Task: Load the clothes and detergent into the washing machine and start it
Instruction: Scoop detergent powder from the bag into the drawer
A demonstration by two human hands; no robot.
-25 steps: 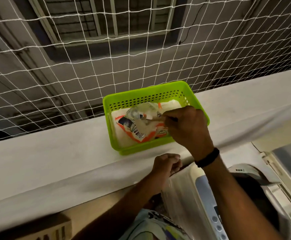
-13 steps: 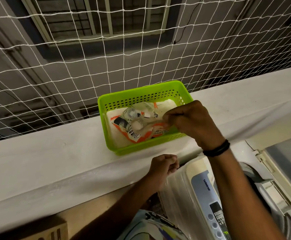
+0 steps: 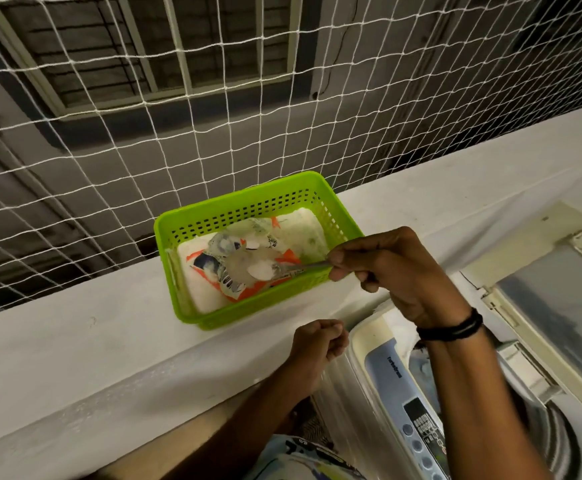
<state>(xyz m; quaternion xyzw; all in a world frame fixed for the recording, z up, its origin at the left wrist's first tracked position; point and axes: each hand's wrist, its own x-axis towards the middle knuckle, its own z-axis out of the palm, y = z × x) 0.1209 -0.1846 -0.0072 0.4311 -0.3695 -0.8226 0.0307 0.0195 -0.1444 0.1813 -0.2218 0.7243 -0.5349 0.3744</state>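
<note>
A lime-green basket (image 3: 213,216) stands on the white ledge and holds an opened orange-and-white detergent packet (image 3: 220,268) lying on white powder. My right hand (image 3: 397,271) pinches the handle of a metal spoon (image 3: 272,270), whose bowl carries a heap of white powder just above the packet. My left hand (image 3: 317,348) is curled into a fist against the ledge's front edge and holds nothing. The top-loading washing machine (image 3: 417,420) is at the lower right, its lid raised and the drum partly hidden behind my right forearm.
A white ledge (image 3: 92,344) runs across the view, backed by white safety netting (image 3: 213,116). The machine's raised lid (image 3: 556,306) stands at the right. A patterned garment (image 3: 300,455) shows at the bottom edge.
My right hand has drawn back slightly to the right and lifted the spoon with powder out of the packet. The left fist stays at the ledge.
</note>
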